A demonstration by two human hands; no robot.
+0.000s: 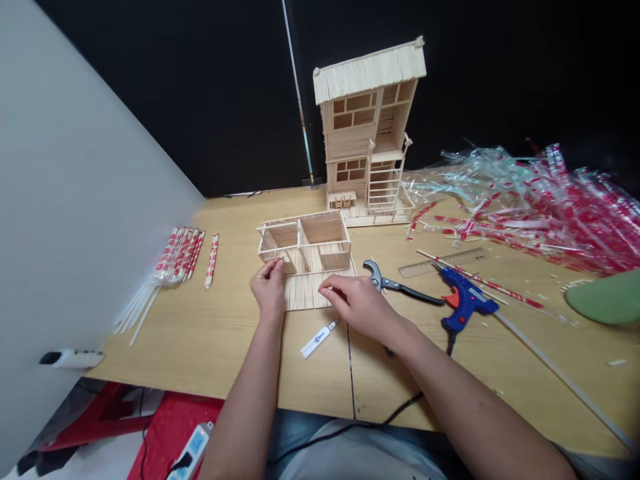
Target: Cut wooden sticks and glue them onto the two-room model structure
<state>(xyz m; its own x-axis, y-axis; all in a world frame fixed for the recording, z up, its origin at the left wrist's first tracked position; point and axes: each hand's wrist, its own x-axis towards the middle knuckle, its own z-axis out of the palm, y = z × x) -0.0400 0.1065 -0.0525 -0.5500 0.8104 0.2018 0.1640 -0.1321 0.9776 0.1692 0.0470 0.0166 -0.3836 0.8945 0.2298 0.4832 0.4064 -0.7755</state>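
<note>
A small roofless model house [325,230] built of thin wooden sticks stands mid-table on a slatted stick base [305,293]. At its front left corner my left hand [270,288] is closed, thumb and forefinger pinched on the model's edge. My right hand [357,301] hovers over the right side of the base with fingers bent and pressed together; whatever is in them is too small or hidden to tell. Below the base lies a small white tool with a metal tip [317,340]. Black-handled pliers [407,290] lie partly behind my right hand.
A taller stick house [370,127] stands behind. At right are a blue glue gun [465,297], a clear ruler [440,262], loose wrappers [555,207] and a green object [607,297]. Wrapped chopsticks [180,252] and white glue sticks [137,307] lie left.
</note>
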